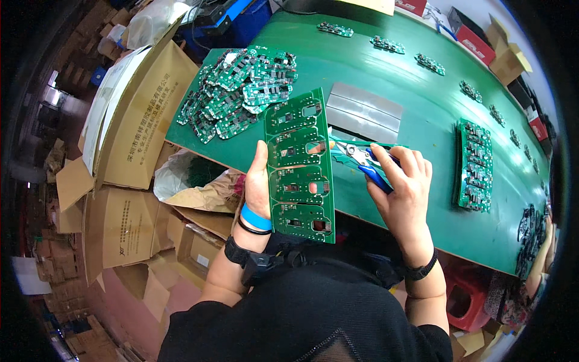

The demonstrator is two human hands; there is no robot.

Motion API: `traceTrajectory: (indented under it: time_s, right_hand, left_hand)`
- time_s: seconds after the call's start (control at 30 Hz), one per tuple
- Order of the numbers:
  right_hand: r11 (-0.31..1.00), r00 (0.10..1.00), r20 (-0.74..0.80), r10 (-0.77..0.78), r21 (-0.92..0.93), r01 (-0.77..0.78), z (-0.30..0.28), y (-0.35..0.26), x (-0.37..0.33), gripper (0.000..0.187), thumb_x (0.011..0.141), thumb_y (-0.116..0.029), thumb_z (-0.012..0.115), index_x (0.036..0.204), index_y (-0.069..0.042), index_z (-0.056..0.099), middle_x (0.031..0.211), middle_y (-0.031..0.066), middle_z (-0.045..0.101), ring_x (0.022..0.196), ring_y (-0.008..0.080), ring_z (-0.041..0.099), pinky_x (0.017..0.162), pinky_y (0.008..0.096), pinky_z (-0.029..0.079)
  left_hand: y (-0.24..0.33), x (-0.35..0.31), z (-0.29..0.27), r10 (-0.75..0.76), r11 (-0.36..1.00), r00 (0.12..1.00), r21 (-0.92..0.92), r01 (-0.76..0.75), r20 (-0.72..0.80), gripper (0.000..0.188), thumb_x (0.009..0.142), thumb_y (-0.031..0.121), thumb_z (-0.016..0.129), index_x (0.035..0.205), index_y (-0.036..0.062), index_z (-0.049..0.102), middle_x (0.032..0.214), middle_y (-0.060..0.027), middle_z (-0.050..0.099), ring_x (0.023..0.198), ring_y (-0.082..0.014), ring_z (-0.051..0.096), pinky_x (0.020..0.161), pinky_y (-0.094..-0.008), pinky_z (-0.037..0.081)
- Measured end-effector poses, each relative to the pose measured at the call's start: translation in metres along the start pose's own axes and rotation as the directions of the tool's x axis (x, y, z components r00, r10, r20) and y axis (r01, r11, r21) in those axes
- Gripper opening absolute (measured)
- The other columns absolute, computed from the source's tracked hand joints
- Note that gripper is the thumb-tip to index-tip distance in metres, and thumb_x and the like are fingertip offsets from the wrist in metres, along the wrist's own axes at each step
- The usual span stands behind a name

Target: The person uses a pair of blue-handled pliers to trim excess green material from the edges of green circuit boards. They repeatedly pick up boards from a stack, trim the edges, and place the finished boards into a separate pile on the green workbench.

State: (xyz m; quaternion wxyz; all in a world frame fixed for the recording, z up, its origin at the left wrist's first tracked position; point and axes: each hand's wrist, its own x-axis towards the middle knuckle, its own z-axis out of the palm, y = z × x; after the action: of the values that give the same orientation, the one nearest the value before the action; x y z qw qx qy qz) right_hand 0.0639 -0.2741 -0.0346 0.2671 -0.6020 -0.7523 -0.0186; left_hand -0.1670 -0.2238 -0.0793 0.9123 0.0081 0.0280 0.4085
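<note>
Left hand (258, 181) up, its fingers closed around the left edge of a long green panel of four joined circuit boards (300, 166), thumb lying along the rim, the panel held upright over the near edge of the green bench (392, 78). Right hand (401, 187) sits just right of it, fingers wrapped tight on the blue handles of a small pair of metal-jawed cutters (365, 163). The cutter tips touch the panel's right edge, level with the second board from the top. Beyond the left fingers, up on the bench, lies a loose heap of separated green circuit boards (241, 90). Beyond the right fingers rests a flat grey metal plate (363, 111); farther right, a neat stack of green boards (474, 166). Below the left fingers, open brown cardboard boxes (129, 139).
</note>
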Motion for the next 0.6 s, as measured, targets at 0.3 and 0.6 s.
traceTrajectory:
  time_s: [0.3,0.6]
  right_hand:
    - [0.999,0.999,0.006,0.042,-0.009,-0.042,-0.001,0.0,-0.002,0.057,0.066,-0.016,0.075,0.122,-0.013,0.062,0.107,0.0104,0.056,0.102,0.0288,0.053,0.092,0.0423,0.038]
    - [0.997,0.987,0.149,-0.062,0.057,0.054,-0.017,-0.016,-0.008,0.067,0.061,-0.018,0.077,0.125,-0.012,0.059,0.113,0.0116,0.054,0.108,0.0316,0.05,0.097,0.0468,0.034]
  left_hand:
    - [0.001,0.003,0.0,0.026,0.999,1.0,0.023,-0.026,0.017,0.075,0.099,0.061,0.024,0.152,0.0079,0.021,0.154,-0.0293,0.017,0.104,-0.0449,0.061,0.081,-0.0553,0.057]
    - [0.007,0.018,0.012,0.076,0.95,0.987,0.312,-0.029,-0.14,0.077,0.097,0.064,0.021,0.148,0.0079,0.031,0.142,-0.0201,0.046,0.122,-0.0392,0.053,0.099,-0.0562,0.047]
